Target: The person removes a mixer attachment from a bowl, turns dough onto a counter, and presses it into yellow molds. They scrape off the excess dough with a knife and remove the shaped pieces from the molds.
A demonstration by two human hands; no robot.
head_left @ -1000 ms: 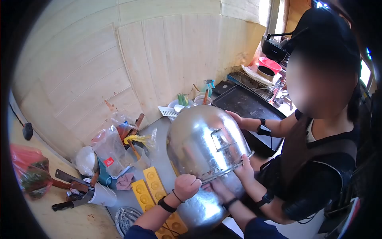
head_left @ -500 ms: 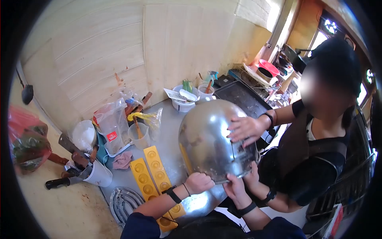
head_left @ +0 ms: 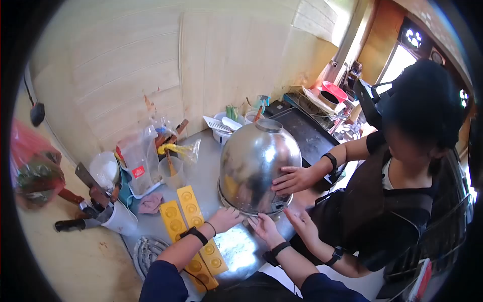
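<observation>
A large shiny metal mixing bowl (head_left: 251, 161) stands upside down on the metal table (head_left: 241, 251), its round base ring facing up. My left hand (head_left: 226, 220) is closed at the front left of its rim, knuckles up. My right hand (head_left: 265, 230) has its fingers and thumb on the front rim, palm turned up. A co-worker's hand (head_left: 292, 180) lies against the bowl's right side. Their other hand (head_left: 303, 229) is held spread beside my right hand, apart from the rim. Yellow moulds (head_left: 188, 236) with round hollows lie under and beside my left forearm.
A white tub of knives (head_left: 121, 219), a pink cloth (head_left: 151, 202) and a clear jug (head_left: 172, 173) stand on the left. A coiled grey object (head_left: 148, 254) lies at the front left. Behind the bowl are a utensil tub (head_left: 221, 135) and black tray (head_left: 307, 133). The co-worker (head_left: 382, 216) stands close at right.
The bowl has gone from tilted to upright on its rim, shifting slightly left. Both my hands moved left with it. The co-worker's lower hand has come off the rim.
</observation>
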